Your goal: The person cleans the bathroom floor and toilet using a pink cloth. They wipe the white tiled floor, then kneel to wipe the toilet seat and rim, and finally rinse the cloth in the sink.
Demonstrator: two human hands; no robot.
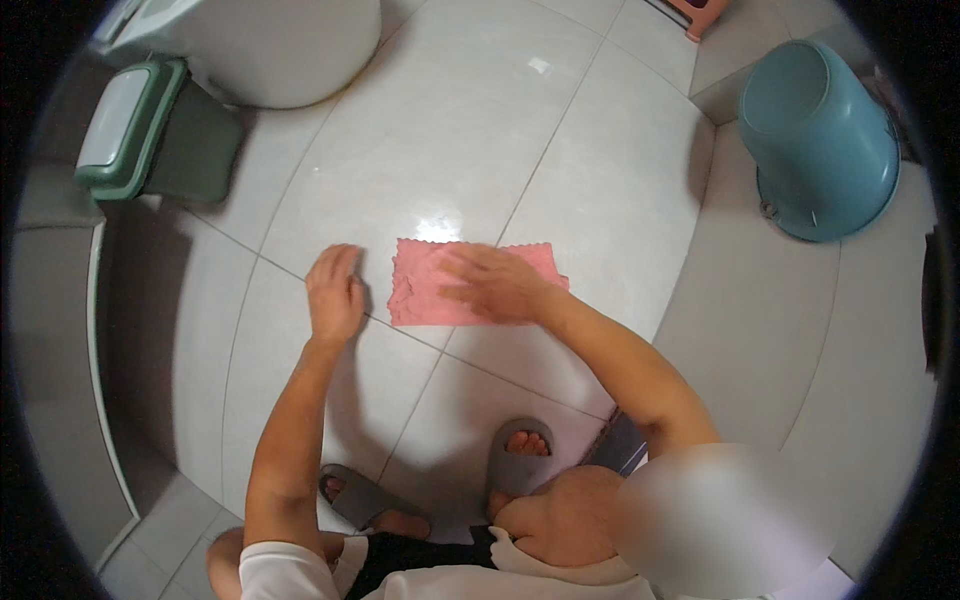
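Note:
A pink cloth (418,292) with scalloped edges lies spread on the light tiled floor (420,157), slightly creased at its left end. My right hand (499,285) rests palm down over its middle and right part, fingers apart and a little blurred. To the left of the cloth, apart from it, my left hand (335,292) is at the floor with its fingers loosely bent. I see nothing held in it.
At the upper left are a green bin (191,142) with a white lid panel and a white toilet base (292,52). A teal bucket (840,150), its base facing me, is at the right. An orange plastic stool (699,16) shows at the top. Grey slippers (517,469) are on my feet.

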